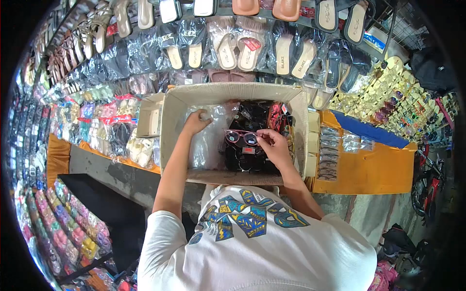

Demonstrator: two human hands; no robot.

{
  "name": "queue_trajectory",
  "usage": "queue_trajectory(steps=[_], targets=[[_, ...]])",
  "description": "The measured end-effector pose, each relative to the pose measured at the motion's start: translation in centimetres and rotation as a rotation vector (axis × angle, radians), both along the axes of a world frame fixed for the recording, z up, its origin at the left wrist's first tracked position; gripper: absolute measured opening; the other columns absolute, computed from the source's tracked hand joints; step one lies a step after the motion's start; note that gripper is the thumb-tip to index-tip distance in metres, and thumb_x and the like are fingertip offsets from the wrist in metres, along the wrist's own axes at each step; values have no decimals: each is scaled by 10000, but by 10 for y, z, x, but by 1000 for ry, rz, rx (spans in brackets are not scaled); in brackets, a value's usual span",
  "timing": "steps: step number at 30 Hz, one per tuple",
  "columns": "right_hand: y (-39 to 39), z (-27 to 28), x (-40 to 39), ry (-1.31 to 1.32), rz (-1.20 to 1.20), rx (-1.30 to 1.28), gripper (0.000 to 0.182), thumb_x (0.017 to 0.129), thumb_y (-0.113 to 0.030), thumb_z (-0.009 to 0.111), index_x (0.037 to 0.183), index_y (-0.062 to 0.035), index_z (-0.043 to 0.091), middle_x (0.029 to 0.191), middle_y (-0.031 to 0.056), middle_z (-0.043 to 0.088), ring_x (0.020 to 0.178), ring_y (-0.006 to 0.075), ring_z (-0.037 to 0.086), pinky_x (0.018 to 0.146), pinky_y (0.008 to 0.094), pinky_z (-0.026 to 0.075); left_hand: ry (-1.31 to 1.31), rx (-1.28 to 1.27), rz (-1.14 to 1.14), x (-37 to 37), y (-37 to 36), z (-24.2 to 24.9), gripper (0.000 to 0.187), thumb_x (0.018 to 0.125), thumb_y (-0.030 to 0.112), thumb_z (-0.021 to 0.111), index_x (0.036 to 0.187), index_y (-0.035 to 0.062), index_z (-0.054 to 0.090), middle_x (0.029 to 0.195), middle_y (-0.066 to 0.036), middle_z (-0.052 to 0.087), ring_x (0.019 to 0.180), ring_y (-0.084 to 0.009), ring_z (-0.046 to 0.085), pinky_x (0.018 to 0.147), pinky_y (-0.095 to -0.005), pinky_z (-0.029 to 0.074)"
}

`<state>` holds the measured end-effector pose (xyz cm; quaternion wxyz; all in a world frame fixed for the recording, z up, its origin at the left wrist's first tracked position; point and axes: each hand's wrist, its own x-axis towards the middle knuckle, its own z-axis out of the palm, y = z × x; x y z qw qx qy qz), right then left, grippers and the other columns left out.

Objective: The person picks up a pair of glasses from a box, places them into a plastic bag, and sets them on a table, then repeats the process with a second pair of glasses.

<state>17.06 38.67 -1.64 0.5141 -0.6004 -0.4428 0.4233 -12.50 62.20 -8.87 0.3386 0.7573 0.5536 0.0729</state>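
A pair of pink-framed glasses point(234, 137) is held by my right hand point(274, 145), thumb and fingers pinched on one end of the frame. Beneath it, several dark-framed glasses point(252, 162) fill the right half of a large cardboard box point(233, 89). My left hand point(197, 121) is over the left half of the box, at clear plastic bags point(206, 150), its thumb and fingers curved toward each other; whether it grips a bag is hard to tell. Red and black packets point(276, 116) lie at the box's back right corner.
Rows of wrapped sandals point(233, 51) stand behind the box. At its left is a small open carton point(149, 121). To the right, packed glasses point(328, 155) lie on an orange cloth point(378, 169), with sunglasses on a yellow display point(393, 92) beyond.
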Motion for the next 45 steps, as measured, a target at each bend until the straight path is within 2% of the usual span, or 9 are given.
queue_trajectory(steps=[6,8,9,11,16,19,30,39,45], targets=[[-1,-10,2,112,-41,16,199,932,-65,737,1123,-9,725,955,10,708,849,72,641,770,244,524,-473,91,209,-16,-33,65,612,888,278,815,1388,8,590,1218,-194,682,1018,-267,704,912,-342,557],[-1,-16,3,127,-31,51,204,939,-55,734,1134,2,711,955,11,704,859,74,643,771,239,525,-924,-40,399,-20,-46,81,554,990,173,696,1480,23,486,1357,-216,609,1182,-292,646,1029,-374,522],[-1,-14,1,129,-26,53,204,939,-55,734,1134,2,711,955,11,704,859,74,643,771,239,525,-923,-35,402,-21,-56,92,554,990,173,696,1480,23,486,1357,-216,609,1182,-292,646,1029,-374,522],[1,-4,-2,249,-28,39,214,954,-41,718,1155,24,690,950,25,700,871,86,650,773,243,533,-1504,-190,336,-20,-76,112,549,1044,114,594,1551,79,385,1469,-244,515,1328,-322,552,1146,-424,456],[1,18,-2,451,8,9,230,981,-35,672,1201,31,665,1017,76,732,876,150,705,800,281,548,-2143,-207,209,-21,-100,110,692,1025,236,646,1628,212,307,1620,-139,386,1483,-341,386,1274,-536,261],[-2,42,-8,559,9,13,234,981,-44,675,1202,32,665,1010,79,732,876,153,702,790,283,544,-2188,-65,311,-14,-115,123,767,955,274,742,1611,213,351,1630,-132,378,1489,-329,376,1270,-531,276],[-10,88,-26,753,71,124,251,988,-64,673,1219,34,651,1025,96,725,896,179,693,827,312,545,-2282,-85,106,-20,-138,137,771,935,155,759,1597,268,380,1627,-114,389,1525,-317,337,1278,-552,246],[-13,95,-34,723,108,127,246,982,-64,684,1207,33,660,1009,99,730,885,178,696,822,306,549,-2140,-16,83,-15,-160,151,807,891,111,798,1575,227,386,1620,-150,382,1524,-354,335,1256,-592,274],[-14,102,-26,641,124,115,265,976,-80,703,1215,28,667,997,85,733,876,155,692,810,286,545,-1747,7,70,-13,-179,163,908,770,-7,851,1536,145,388,1593,-208,390,1454,-402,436,1198,-598,381]])
